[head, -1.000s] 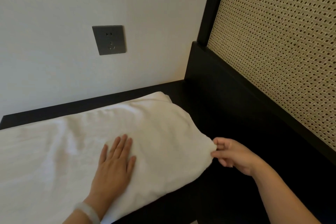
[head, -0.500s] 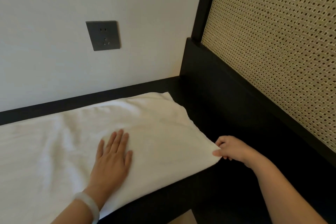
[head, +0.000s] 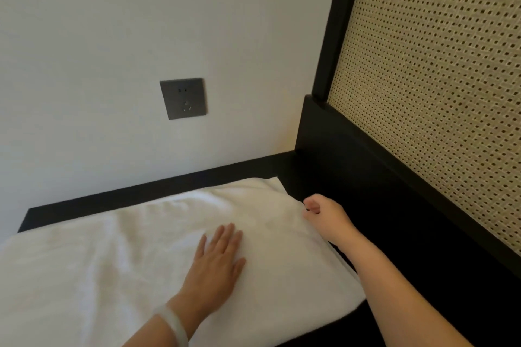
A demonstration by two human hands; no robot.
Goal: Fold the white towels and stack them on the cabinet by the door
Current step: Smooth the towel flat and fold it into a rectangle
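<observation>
- Dark cabinet top (head: pixel 394 236) beneath a pale wall (head: pixel 112 36) carries a white towel (head: pixel 112 267), lying flat.
- Left hand (head: pixel 217 265) presses it, fingers straight, close together.
- Right hand (head: pixel 324 214) pinches its right edge.

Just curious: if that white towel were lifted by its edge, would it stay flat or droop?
Probably droops: the white towel shows soft wrinkles and rounded folds. It may slide on the smooth dark top; the left hand presses it, the right hand pinches its edge.
</observation>
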